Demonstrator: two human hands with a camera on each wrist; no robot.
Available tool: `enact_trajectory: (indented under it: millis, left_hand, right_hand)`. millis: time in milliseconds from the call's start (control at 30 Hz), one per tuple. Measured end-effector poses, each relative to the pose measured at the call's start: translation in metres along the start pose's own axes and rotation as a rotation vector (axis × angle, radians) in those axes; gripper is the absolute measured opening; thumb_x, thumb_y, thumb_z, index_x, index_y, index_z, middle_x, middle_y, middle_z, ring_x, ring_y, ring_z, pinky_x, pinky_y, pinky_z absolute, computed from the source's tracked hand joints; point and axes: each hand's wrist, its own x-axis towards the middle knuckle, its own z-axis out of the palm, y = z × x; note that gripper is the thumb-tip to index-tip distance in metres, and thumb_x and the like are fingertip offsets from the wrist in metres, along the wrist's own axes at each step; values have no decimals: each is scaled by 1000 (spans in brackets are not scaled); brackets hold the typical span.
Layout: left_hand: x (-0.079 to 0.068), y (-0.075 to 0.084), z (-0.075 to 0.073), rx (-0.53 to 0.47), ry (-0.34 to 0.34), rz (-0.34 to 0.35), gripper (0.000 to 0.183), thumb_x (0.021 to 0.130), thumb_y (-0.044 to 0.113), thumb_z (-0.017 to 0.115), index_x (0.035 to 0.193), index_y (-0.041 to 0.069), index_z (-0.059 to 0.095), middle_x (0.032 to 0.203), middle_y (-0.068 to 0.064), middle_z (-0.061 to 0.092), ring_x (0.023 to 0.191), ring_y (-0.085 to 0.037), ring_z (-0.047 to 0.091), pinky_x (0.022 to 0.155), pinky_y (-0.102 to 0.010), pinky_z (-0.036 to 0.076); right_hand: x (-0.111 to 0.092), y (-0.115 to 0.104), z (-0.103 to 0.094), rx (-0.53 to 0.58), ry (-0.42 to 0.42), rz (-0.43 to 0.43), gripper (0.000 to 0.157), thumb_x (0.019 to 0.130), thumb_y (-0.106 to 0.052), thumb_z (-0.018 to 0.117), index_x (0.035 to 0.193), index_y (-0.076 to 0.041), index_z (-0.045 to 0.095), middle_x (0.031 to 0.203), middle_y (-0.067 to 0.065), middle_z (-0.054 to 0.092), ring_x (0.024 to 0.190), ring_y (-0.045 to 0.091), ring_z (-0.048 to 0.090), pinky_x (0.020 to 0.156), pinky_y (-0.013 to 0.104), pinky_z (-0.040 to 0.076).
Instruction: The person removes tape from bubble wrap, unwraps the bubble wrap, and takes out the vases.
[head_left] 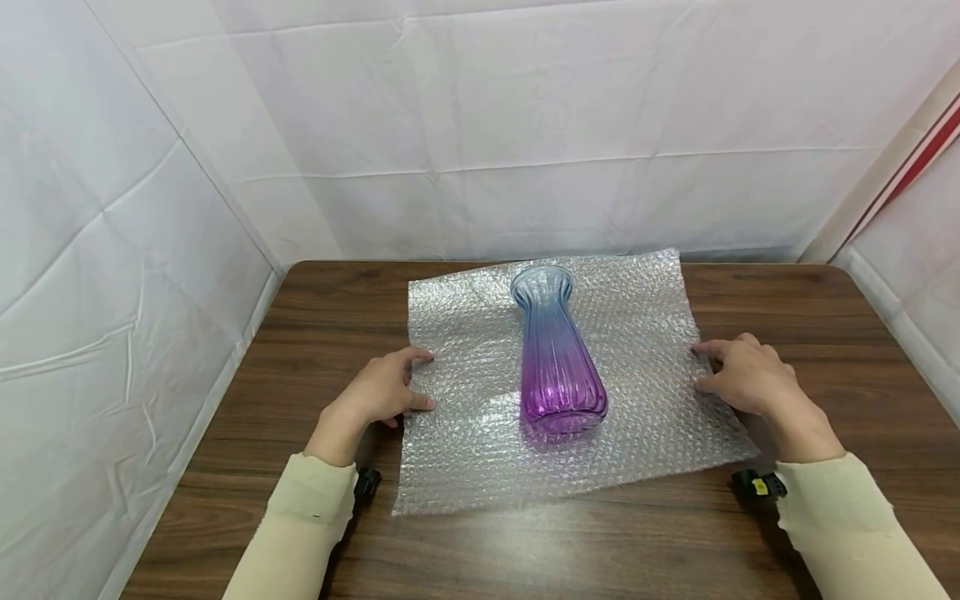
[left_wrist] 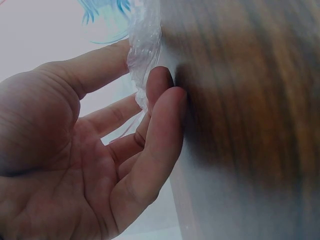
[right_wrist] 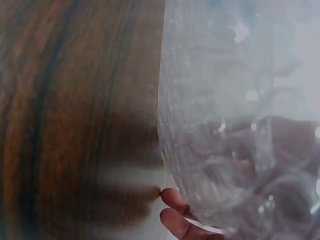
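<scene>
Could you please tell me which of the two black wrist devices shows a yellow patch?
The right wrist's device: a yellow patch shows on it in the head view, while the left wrist's device looks plain black there.

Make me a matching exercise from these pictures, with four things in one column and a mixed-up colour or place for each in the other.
Column one
1. vase
2. bubble wrap
3. table
4. right hand

Column two
A. brown, with wood grain
B. at the right edge of the sheet, seen from the person's side
C. blue towards the rim, purple towards the base
D. see-through, spread beneath a ribbed, coloured thing

Right pairs
1-C, 2-D, 3-A, 4-B
</scene>
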Motion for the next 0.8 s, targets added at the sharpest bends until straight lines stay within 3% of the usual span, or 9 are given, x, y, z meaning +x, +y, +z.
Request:
enact_trajectory:
  millis: [800]
  left_hand:
    - [0, 1, -1, 73, -1, 5, 74, 89, 22, 83, 154, 21, 49, 102, -12, 57, 58, -21, 60, 55, -33, 53]
  right_hand:
    - [2, 2, 0, -6, 7, -3, 68, 91, -35, 76, 148, -4, 55, 134, 38, 45, 120, 65, 40, 82, 72, 40]
